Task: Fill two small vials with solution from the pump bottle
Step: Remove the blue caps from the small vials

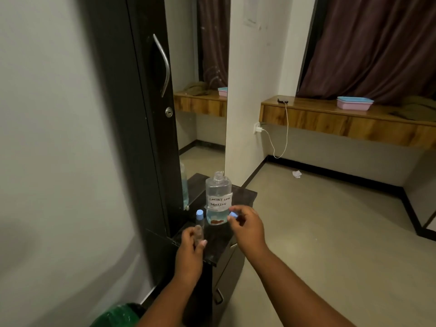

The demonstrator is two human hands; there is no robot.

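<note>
A clear bottle [218, 197] with blue liquid and a handwritten "contact lens solution" label stands on a small dark stand [245, 195]; its neck is open, with no pump on it. A small vial with a blue cap [199, 217] stands just left of the bottle. My left hand [190, 250] grips a second small clear vial [199, 233], uncapped, above the stand's front edge. My right hand [247, 226] pinches a small blue cap [233, 214] in front of the bottle's lower right.
A dark wardrobe door [132, 114] with a metal handle and a tall mirror [200, 114] rise behind the stand. A green bin [118, 315] sits at lower left. A wooden shelf [342, 123] with a pink and blue tray runs along the right wall.
</note>
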